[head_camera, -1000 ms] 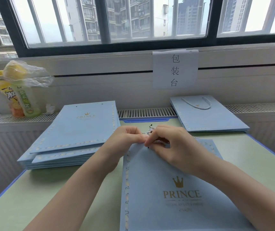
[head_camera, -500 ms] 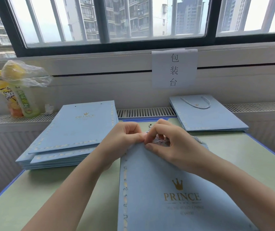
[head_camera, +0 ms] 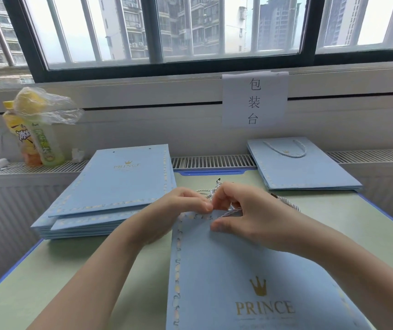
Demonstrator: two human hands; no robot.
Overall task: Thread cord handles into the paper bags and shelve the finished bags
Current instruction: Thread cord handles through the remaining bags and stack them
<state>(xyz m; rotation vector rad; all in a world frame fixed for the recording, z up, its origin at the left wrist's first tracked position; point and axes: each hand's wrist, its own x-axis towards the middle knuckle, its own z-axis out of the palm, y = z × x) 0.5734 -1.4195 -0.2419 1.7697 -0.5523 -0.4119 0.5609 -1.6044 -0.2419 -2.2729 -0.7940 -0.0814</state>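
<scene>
1. Two bare hands meet at the top edge of a flat blue paper bag point(head_camera: 238, 270) that lies on the green table point(head_camera: 47, 282), nearest the person, its gold crown and "PRINCE" print facing up.
2. The left hand point(head_camera: 178, 210) has its fingers curled, thumb and fingertips pinched together at the bag's top edge where the twisted cord point(head_camera: 232, 211) runs; whether it grips the cord or the paper cannot be told.
3. The right hand point(head_camera: 245, 215) also has curled fingers, pinching the cord above the bag's edge, with its thumb point(head_camera: 219, 226) pressed down onto the bag face.
4. A loose stretch of the same cord trails to the right of the right hand across the table, ending in a dark tip point(head_camera: 273, 194); another dark tip point(head_camera: 219, 180) sticks up just above the fingers.
5. A stack of unthreaded bags point(head_camera: 109, 194) sits on the left, overlapping the table's far edge and the radiator ledge point(head_camera: 212, 160).
6. One finished bag point(head_camera: 302, 167), with a white cord handle lying on its face, rests at the far right.
7. Two drink bottles point(head_camera: 38, 139), topped by a crumpled clear plastic bag, stand on the ledge at far left.
8. A paper sign point(head_camera: 255, 98) with three characters hangs below the window.
</scene>
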